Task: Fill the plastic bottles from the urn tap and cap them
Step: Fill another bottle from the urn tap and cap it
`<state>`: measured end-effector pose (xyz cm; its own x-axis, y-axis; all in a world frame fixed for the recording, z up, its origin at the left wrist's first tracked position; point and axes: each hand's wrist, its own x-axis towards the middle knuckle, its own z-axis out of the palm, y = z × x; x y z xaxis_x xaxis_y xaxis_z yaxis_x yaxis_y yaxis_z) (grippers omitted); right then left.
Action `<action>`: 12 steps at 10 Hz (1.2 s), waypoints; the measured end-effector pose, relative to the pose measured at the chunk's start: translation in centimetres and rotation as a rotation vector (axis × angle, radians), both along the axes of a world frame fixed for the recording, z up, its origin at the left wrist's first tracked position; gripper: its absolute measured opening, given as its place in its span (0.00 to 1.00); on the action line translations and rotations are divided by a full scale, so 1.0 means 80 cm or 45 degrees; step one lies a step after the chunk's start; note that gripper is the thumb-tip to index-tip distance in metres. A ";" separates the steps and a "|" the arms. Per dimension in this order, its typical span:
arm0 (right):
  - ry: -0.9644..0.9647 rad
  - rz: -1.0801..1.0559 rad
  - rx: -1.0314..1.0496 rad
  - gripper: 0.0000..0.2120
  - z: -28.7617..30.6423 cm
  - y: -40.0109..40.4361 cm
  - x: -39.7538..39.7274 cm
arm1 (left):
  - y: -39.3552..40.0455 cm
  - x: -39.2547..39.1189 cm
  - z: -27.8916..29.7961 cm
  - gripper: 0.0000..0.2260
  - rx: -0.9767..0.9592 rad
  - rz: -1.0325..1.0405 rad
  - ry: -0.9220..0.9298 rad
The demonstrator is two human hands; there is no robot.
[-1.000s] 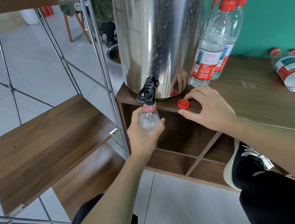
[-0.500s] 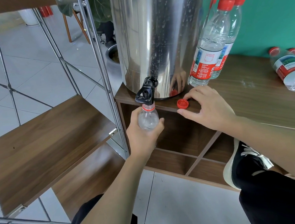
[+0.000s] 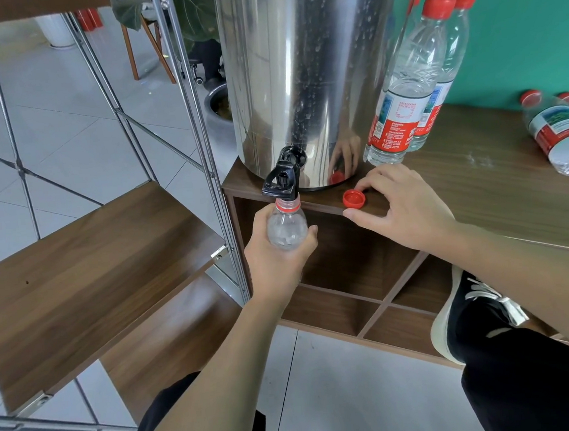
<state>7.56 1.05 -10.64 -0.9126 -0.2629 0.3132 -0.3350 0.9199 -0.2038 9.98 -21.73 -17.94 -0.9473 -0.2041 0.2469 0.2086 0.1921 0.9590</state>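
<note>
Head view: left hand (image 3: 276, 260) wrapped round an uncapped bottle (image 3: 286, 230), mouth right under the black tap (image 3: 282, 181) of the steel urn (image 3: 312, 75). Right hand (image 3: 403, 211) resting loosely spread on the table (image 3: 479, 181), holding nothing, fingers beside a loose red cap (image 3: 354, 198). Two capped bottles (image 3: 412, 80) upright beside the urn.

Clear open bottle (image 3: 286, 230), red neck ring, held upright, mouth right under black tap (image 3: 282, 181) of steel urn (image 3: 302, 76). Loose red cap (image 3: 354, 198) lies open side up on tabletop (image 3: 479, 177) just right of tap. 2 capped bottles (image 3: 412, 80) with red-white labels stand upright beside urn. More capped bottles (image 3: 560, 136) lie on their sides at far right.
</note>
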 end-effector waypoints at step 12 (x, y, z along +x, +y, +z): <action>0.009 0.007 -0.012 0.25 -0.001 0.000 0.000 | -0.001 0.000 0.000 0.26 0.030 -0.025 0.049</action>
